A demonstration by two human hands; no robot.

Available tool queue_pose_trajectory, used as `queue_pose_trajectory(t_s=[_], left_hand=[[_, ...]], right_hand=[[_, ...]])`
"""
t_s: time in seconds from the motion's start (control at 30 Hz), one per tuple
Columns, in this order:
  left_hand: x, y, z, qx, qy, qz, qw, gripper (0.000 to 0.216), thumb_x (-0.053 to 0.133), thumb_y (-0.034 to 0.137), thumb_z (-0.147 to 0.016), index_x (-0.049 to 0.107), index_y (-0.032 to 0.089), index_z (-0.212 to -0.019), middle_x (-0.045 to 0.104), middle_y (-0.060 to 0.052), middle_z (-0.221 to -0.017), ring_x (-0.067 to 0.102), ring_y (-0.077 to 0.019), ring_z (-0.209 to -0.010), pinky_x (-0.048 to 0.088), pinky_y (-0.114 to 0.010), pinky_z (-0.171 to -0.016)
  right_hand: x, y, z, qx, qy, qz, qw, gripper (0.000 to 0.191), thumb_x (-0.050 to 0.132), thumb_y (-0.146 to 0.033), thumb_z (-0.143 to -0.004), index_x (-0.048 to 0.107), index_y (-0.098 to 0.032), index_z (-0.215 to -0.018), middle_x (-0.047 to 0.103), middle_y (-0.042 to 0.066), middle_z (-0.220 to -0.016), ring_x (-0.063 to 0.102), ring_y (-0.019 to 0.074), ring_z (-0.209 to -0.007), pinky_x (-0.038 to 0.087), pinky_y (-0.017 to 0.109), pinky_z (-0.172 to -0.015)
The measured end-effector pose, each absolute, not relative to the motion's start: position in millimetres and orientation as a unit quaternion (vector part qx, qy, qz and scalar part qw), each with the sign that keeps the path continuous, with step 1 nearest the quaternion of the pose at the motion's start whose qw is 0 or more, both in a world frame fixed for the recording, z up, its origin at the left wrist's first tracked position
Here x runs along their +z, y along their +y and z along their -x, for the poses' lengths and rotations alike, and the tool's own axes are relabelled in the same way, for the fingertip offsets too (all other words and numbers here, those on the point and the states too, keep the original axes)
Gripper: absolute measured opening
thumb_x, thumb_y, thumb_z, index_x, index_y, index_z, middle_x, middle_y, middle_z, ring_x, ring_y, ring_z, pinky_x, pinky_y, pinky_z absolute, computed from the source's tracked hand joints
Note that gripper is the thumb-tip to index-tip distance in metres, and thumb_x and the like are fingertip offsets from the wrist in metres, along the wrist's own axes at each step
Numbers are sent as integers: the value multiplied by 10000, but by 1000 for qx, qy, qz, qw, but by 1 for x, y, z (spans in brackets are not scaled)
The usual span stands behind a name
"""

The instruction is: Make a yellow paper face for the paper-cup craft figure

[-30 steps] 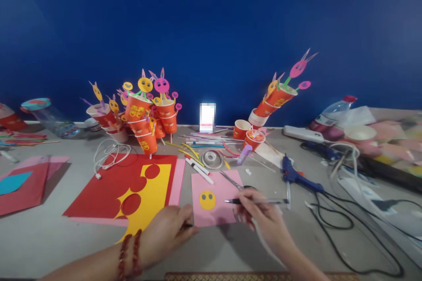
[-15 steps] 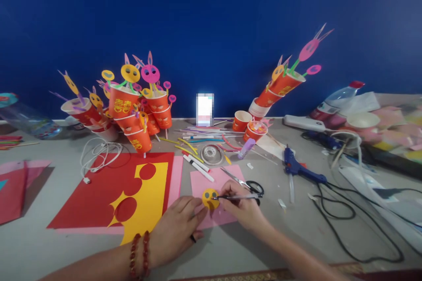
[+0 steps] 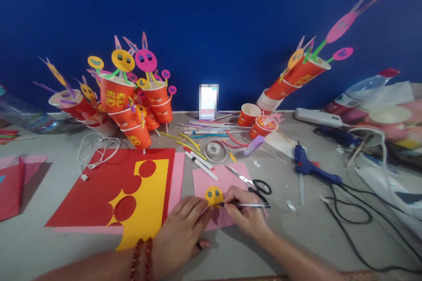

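A yellow paper disc (image 3: 213, 195) with two dark dots lies on a pink sheet (image 3: 227, 180) near the table's front edge. My right hand (image 3: 245, 214) pinches a silver pen (image 3: 245, 204), its tip at the disc's lower right. My left hand (image 3: 183, 232) rests flat beside the disc, fingers stretched out and touching its left edge and the pink sheet. Beaded bracelets (image 3: 141, 259) circle my left wrist. Scissors (image 3: 252, 181) lie on the pink sheet just beyond my right hand.
Red and yellow cut sheets (image 3: 132, 191) lie at left. Orange paper cups with paper bunny sticks (image 3: 132, 96) stand behind, more (image 3: 293, 77) at back right. A blue glue gun (image 3: 310, 167) with black cable, tape roll (image 3: 213, 149), markers (image 3: 201, 164) and white cable (image 3: 97, 149) lie about.
My right hand has brought the pen from the pink sheet's right side onto the yellow disc. My left hand slid forward until its fingers reached the disc. The view has tilted.
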State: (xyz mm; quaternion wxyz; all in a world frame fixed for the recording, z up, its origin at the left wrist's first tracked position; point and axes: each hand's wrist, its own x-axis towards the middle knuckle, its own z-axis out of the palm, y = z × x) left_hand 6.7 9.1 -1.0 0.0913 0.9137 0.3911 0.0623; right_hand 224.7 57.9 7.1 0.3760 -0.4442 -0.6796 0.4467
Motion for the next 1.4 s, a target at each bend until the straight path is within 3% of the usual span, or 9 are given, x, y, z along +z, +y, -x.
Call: queue_pose_trajectory(t_s=[0.77,1.4], left_hand=[[-10,10,-3,60,367,-924,88,686,573,596,-917,489,133,-1417,542,-112,-1401,441,-305,-1282,275,-458,-1137],[-6,11,-1,46,361,-930,57,658,524,620,-937,505,152,-1399,546,-85,-1403,441,-281,-1279,273,-428,-1133]], right_hand=[[0,61,-223,425,-707,453,337,146,491,-134,-787,536,-205,-668,534,-26,-587,458,123,-531,334,234,-507],[-8,61,-223,401,-723,448,340,136,477,-130,-786,500,-209,-678,507,-42,-584,438,113,-521,336,222,-503]])
